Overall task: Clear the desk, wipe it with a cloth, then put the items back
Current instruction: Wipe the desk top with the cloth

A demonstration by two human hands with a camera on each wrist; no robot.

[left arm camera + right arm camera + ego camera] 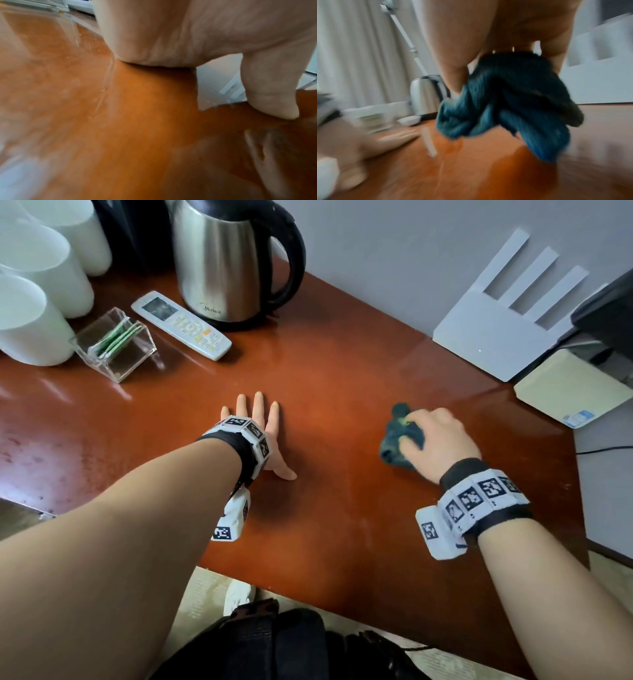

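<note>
While left hand (263, 436) lies flat on desk (325, 364), right hand (435, 440) grips cloth (399, 436).

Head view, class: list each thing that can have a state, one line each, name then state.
left hand: flat on the desk, fingers straight
right hand: gripping the cloth
cloth: bunched, pressed on the desk
desk: glossy, partly cleared
kettle: upright, lid shut
remote: lying face up
acrylic holder: holding green packets
cups: standing, grouped
</note>
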